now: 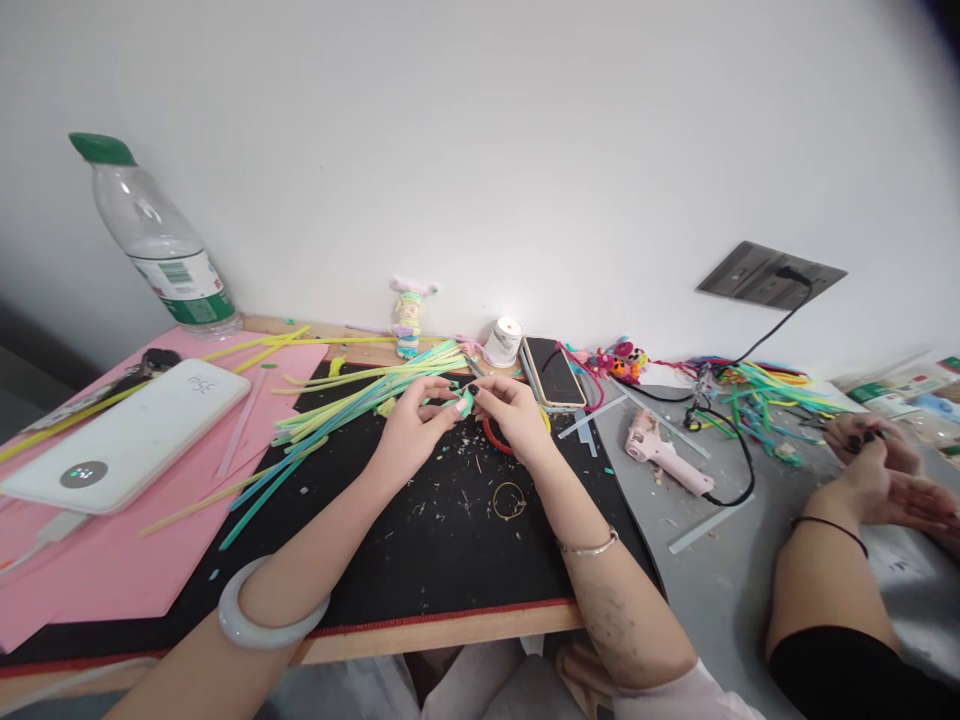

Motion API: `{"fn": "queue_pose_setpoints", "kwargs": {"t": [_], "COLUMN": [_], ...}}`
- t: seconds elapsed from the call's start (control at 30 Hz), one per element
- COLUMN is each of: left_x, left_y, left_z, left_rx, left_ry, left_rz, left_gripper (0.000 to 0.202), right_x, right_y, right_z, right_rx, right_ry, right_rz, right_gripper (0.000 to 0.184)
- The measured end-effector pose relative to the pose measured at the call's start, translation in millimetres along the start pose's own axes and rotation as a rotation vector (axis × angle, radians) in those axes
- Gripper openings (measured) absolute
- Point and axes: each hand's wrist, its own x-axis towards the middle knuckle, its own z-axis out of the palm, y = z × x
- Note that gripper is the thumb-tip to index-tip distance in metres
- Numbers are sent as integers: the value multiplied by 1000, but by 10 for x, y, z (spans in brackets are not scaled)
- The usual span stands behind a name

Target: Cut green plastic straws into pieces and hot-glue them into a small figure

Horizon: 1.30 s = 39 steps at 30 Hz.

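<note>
Between my two hands, above the black mat (450, 560), is a small mint-green fuzzy piece (466, 402), too small to make out its shape. My left hand (420, 425) pinches it from the left with thumb and fingers. From the other side my right hand (511, 412) has its thumb and fingertips closed on the same piece. Just behind and left of the hands lies a bundle of yellow, green and blue pipe cleaners (352, 400). A red ring-shaped thing (493, 440) shows partly under my right hand.
A small doll figure (407, 325), a white cup (504, 342) and a phone (555, 372) stand or lie along the wall. Right are a pink glue gun (664, 457) and another person's hands (892, 470). Left are a power bank (135, 435) and a bottle (161, 230).
</note>
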Motion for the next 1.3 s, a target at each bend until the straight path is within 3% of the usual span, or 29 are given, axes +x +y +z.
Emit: {"fn": "queue_pose_setpoints", "kwargs": {"t": [0.17,0.37,0.5,0.6,0.7,0.87,1.03,1.17,1.3], "left_x": [7,2,6,10,6,1,11,8,11], "left_y": [33,-6,-24,-29,-25,-23,-45,-39,-26], "left_z": [-7,-23,-33,-41,-43,-37,-41,-51,-56], "left_rx": [-286,-387,-423,-428,-424,-410,-413,-417,-418], "left_ry": [-100,-173,-175,-142,-138,-133,-116,-111,-99], "left_rz": [-213,-248,-259,-250,-238,-242,-242,-258,-262], "left_gripper": [33,32,34,33,32,33,33,34,36], "right_x": [-13,-32,-72,-178,-360,-745,-1016,-1036,-989], "right_y": [-9,-47,-158,-256,-301,-214,-80,-45,-53], "right_z": [-41,-48,-151,-402,-820,-1618,-2103,-2213,-2262], "right_rx": [35,36,-66,-284,-568,-895,-1186,-1325,-1338], "right_ry": [-50,-165,-120,48,229,540,616,538,476], "right_rz": [44,79,66,21,0,217,406,574,587], "right_gripper": [27,27,30,29,29,42,48,51,51]}}
